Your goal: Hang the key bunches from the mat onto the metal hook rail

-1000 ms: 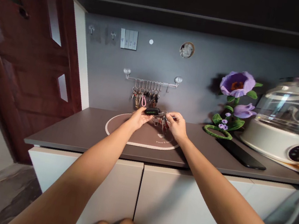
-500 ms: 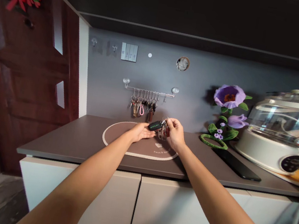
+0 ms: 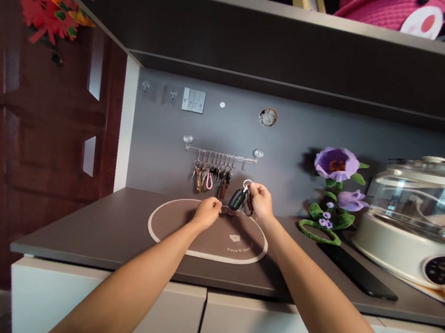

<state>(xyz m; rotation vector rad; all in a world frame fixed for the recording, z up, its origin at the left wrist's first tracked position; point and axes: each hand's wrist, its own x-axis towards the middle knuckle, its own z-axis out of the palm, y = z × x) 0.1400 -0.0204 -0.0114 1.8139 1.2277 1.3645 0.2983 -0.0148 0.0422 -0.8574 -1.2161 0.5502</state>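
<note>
My right hand (image 3: 261,202) pinches the metal ring of a bunch of keys (image 3: 247,185). From the ring hang a black car key fob (image 3: 237,199) with green lettering and a brown tag. My left hand (image 3: 208,213) is closed above the oval brown mat (image 3: 179,222), left of the fob. Whatever its fingers hold is hidden; a thin dark shape shows just right of them. Behind the hands, a clear hook rail (image 3: 222,154) on the grey wall carries several key bunches (image 3: 204,175), one with a pink loop.
Right of the mat stand a purple knitted flower (image 3: 337,164) with a green base and a white appliance (image 3: 401,242) with a clear top. A black phone-like slab (image 3: 360,272) lies before them. Overhead runs a dark shelf (image 3: 268,43). A red-brown door (image 3: 48,160) is at left.
My left hand has gone from open under the fob to closed, apart from it. The fob now hangs from the ring in my right hand. The camera view has tilted up.
</note>
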